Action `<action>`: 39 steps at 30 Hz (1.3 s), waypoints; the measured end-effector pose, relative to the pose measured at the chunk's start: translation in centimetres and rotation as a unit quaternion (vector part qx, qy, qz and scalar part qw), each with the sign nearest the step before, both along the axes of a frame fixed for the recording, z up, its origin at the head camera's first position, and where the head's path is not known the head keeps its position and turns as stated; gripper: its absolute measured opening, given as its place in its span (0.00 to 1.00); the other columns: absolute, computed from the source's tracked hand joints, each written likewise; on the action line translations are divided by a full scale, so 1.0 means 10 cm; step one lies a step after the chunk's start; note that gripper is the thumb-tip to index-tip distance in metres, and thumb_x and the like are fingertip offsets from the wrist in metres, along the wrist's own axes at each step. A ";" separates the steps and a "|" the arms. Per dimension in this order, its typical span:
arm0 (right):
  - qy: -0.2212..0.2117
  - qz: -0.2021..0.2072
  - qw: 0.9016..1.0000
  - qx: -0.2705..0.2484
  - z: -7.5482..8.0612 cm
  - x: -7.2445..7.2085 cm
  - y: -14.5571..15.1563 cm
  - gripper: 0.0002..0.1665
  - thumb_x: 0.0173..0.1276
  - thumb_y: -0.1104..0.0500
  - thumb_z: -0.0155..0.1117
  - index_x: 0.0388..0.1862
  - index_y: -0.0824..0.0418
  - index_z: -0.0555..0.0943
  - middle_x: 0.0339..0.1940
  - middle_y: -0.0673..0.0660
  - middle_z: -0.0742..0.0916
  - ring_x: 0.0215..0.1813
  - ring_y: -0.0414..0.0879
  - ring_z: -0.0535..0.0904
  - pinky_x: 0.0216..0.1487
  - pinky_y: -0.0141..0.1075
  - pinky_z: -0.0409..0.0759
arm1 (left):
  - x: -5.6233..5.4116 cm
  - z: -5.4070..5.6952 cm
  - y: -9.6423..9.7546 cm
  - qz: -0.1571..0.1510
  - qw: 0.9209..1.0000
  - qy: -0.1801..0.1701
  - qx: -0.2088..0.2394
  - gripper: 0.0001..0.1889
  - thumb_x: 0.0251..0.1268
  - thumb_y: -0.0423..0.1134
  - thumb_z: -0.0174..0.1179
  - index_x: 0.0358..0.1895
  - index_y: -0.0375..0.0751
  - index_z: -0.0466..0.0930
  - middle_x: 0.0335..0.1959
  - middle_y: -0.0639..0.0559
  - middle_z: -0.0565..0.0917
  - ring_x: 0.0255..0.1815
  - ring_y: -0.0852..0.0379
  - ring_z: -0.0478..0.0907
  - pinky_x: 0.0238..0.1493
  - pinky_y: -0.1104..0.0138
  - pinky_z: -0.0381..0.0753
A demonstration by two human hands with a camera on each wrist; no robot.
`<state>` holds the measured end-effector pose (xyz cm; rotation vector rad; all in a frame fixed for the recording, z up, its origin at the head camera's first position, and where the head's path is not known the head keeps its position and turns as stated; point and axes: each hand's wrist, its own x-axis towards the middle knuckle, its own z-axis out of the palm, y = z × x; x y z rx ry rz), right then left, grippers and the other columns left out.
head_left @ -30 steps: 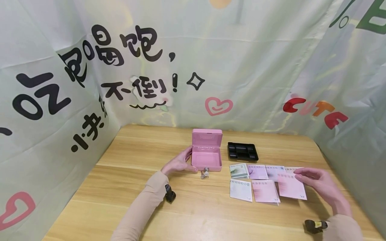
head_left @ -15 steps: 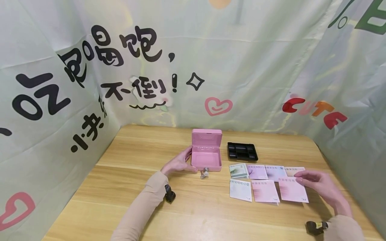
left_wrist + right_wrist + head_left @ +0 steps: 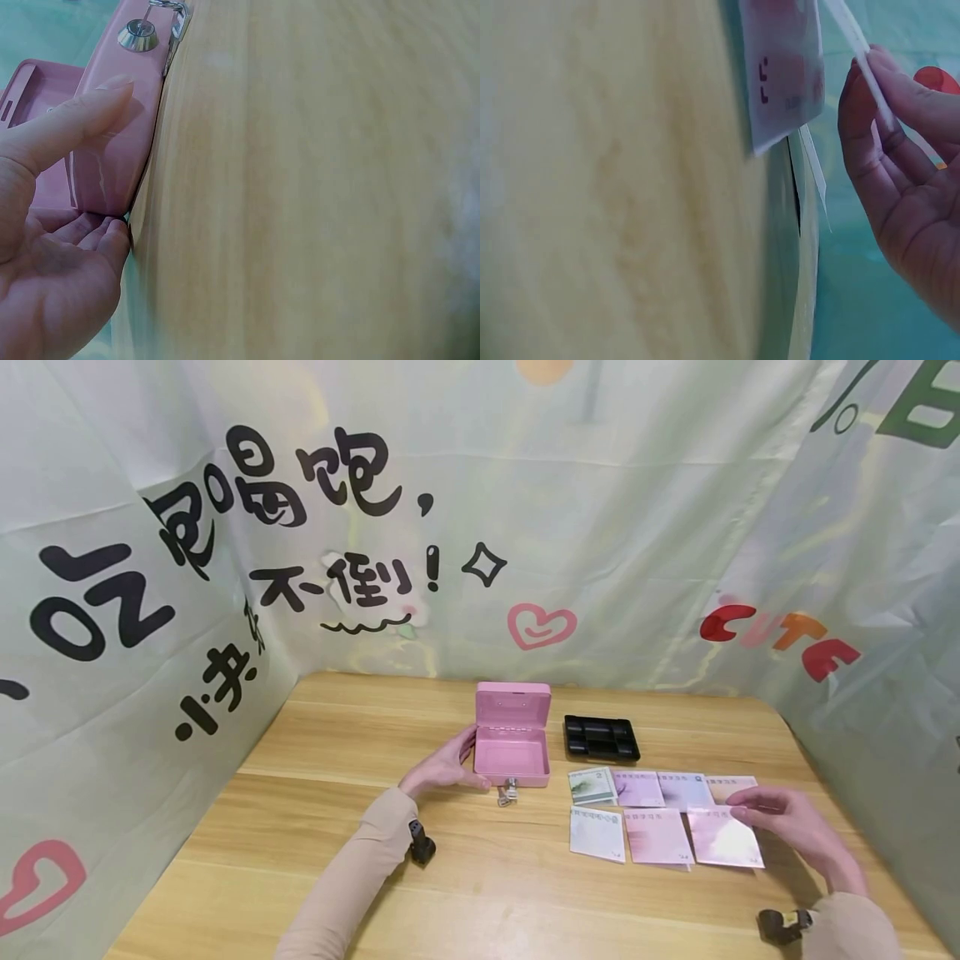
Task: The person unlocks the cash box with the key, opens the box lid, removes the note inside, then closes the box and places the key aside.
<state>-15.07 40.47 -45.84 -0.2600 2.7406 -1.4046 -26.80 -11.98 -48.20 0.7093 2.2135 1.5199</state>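
The pink cash box (image 3: 512, 781) stands with its lid raised. My left hand (image 3: 442, 768) holds its left front corner, thumb on the front wall and fingers at the side. A silver lock (image 3: 138, 35) with keys (image 3: 504, 796) hanging from it sits on that front wall. At the right, my right hand (image 3: 798, 818) pinches the edge of a folded pink banknote (image 3: 726, 843) between thumb and fingers. In the right wrist view, a thin pale paper edge (image 3: 861, 64) shows between the fingertips. Beside it lies another pink folded banknote (image 3: 658, 837).
Left of the pink notes lies a pale folded banknote (image 3: 597, 837). Behind them runs a row with a green note (image 3: 592, 786), purple note (image 3: 637, 789), blue note (image 3: 686, 792) and part-covered orange note (image 3: 727, 787). A black compartment tray (image 3: 602, 748) stands behind. Printed curtains surround the wooden table (image 3: 480, 893).
My right hand has lowered the pink banknote from over the back row to the front row's right end, uncovering more of the blue and orange notes. The left hand keeps its place.
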 end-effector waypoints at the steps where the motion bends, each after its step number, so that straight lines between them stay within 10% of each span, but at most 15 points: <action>1: -0.001 0.003 1.000 0.004 0.00 -0.01 0.00 0.12 0.71 0.67 0.63 0.46 0.76 0.81 0.37 0.32 0.87 0.42 0.23 0.80 0.39 0.18 0.78 | 0.00 0.00 0.00 0.000 1.000 0.001 0.000 0.62 0.48 0.27 0.75 0.81 0.32 0.37 0.83 0.34 0.46 0.84 0.37 0.45 0.86 0.49 0.46; 39: -0.051 -0.012 0.996 0.072 -0.04 -0.10 -0.06 0.17 0.68 0.63 0.67 0.47 0.78 0.82 0.33 0.37 0.88 0.35 0.26 0.76 0.34 0.24 0.76 | 0.01 0.00 -0.01 0.003 1.000 -0.001 -0.004 0.62 0.49 0.28 0.75 0.81 0.33 0.37 0.83 0.34 0.46 0.84 0.36 0.45 0.85 0.48 0.46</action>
